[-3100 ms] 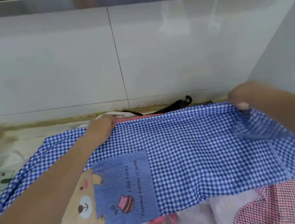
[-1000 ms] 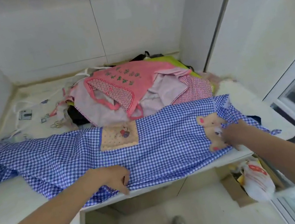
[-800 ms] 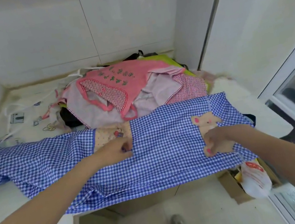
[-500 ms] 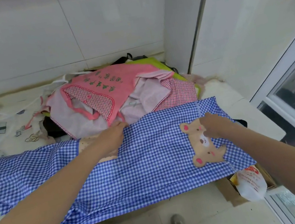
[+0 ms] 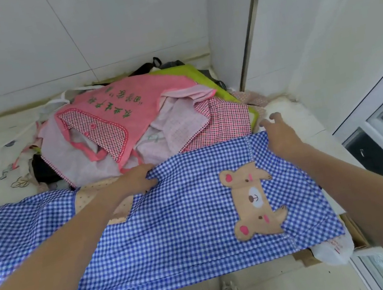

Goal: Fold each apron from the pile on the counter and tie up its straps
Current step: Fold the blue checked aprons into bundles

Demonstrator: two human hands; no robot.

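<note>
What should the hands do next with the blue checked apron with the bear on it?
Probably fold its far edge toward the near counter edge. The blue checked apron lies spread flat, the left hand pinches that far edge, and the right hand rests open at the far corner.

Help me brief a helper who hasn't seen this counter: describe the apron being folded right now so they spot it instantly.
On the white counter, in front of the heaped pink aprons, lies the blue gingham apron, spread flat along the near edge. Unlike the others it is blue-checked, with a tan bear patch near its right end.
</note>
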